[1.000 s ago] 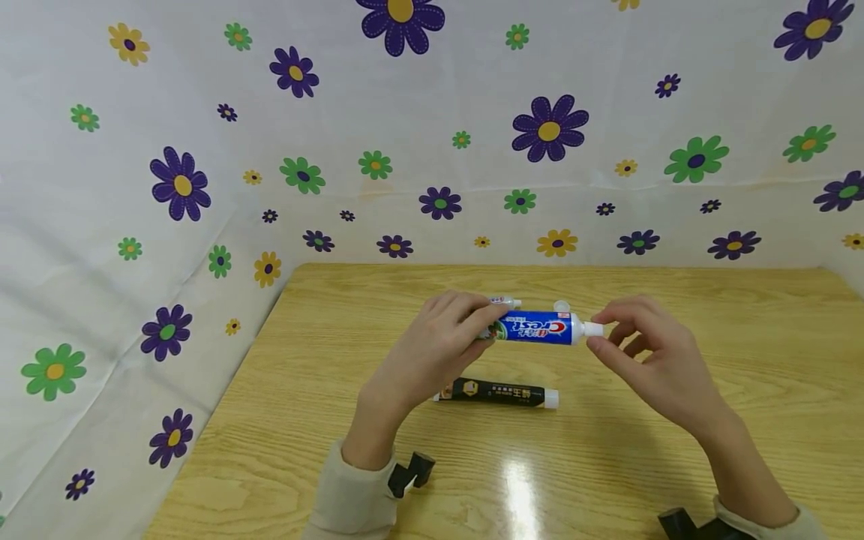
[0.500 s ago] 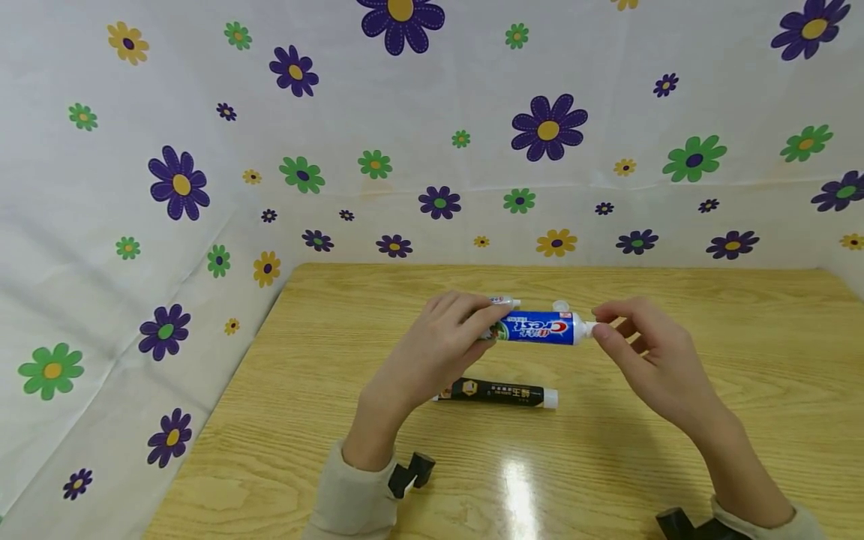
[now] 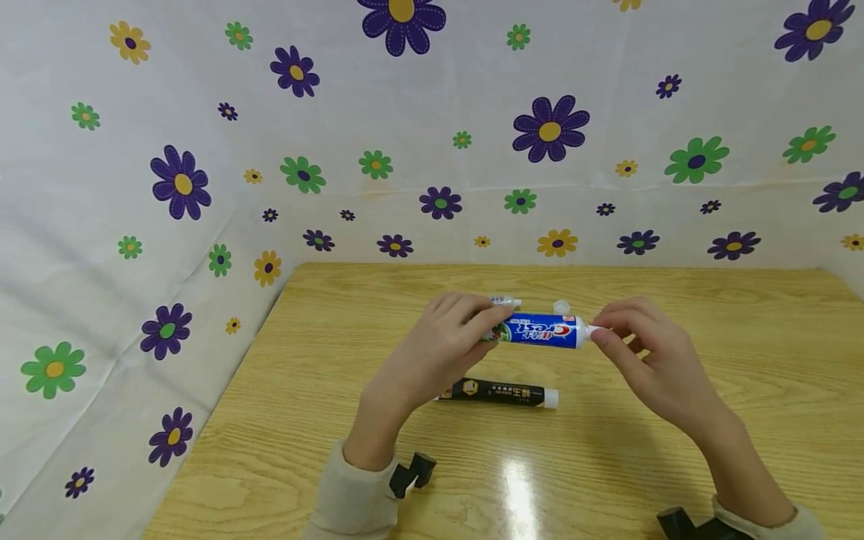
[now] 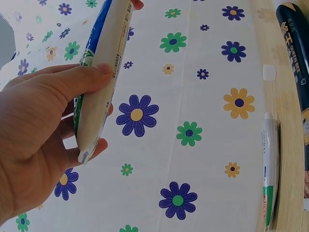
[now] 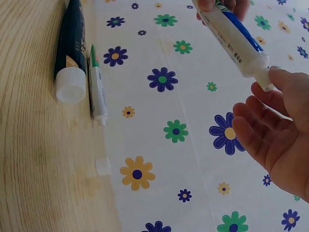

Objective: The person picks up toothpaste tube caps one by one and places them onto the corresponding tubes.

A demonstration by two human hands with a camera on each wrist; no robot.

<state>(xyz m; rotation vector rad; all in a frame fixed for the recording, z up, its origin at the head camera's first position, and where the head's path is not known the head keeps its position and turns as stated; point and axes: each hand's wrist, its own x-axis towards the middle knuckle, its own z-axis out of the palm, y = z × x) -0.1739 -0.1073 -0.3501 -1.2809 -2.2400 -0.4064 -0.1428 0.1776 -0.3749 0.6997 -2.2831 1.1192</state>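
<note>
My left hand (image 3: pixel 435 337) holds a blue and white Crest toothpaste tube (image 3: pixel 543 330) by its tail end, up off the table. In the left wrist view the thumb lies along the white back of the tube, with the fingers behind it. At the other end, my right hand (image 3: pixel 651 352) pinches the small white cap (image 5: pixel 263 78) between thumb and forefinger. Its other fingers are loosely bent beside the cap in the right wrist view. In the head view, the fingertips hide part of the cap.
A black toothpaste tube (image 3: pixel 502 392) with a white cap lies on the wooden table (image 3: pixel 304 375) nearer me. Beyond the left hand is a smaller white and green tube (image 4: pixel 268 169), and a loose white cap (image 3: pixel 561 307) sits nearby. A flowered cloth (image 3: pixel 405 97) hangs behind.
The right thumb and forefinger have shifted along the cap and now cover more of it. The Crest tube has moved slightly right and its cap end tilts slightly toward me.
</note>
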